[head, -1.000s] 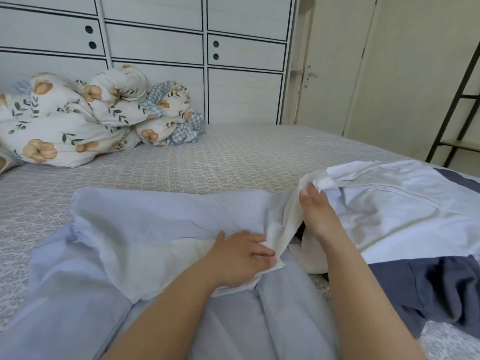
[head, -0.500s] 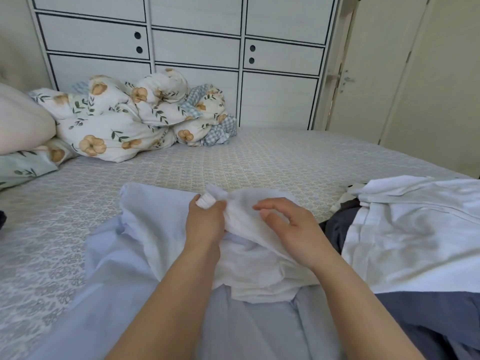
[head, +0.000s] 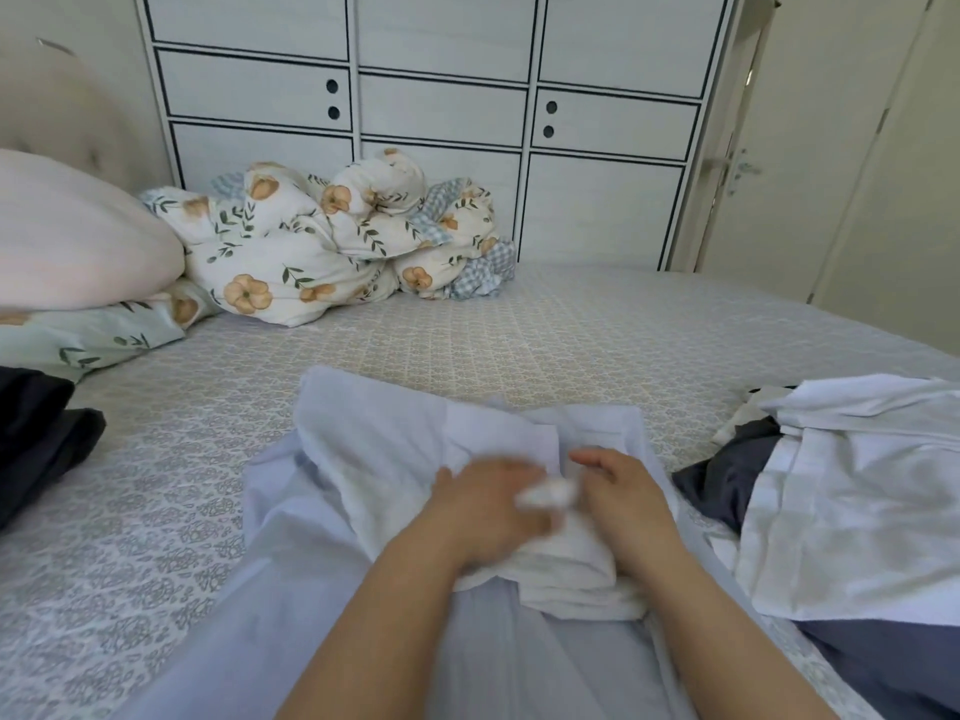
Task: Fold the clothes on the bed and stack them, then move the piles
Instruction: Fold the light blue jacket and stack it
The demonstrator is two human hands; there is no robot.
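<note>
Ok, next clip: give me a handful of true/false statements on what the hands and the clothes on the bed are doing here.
1. Both hands, left and right, are on the small white cloth garment. True.
2. That garment lies on a pale blue cloth garment. True.
3. The crumpled floral duvet lies under the hands. False: it is bunched at the far side of the grey patterned bed sheet.
4. A dark navy garment lies at the left edge. True.
5. The wardrobe doors stand open. False: the white panelled wardrobe is closed.
</note>
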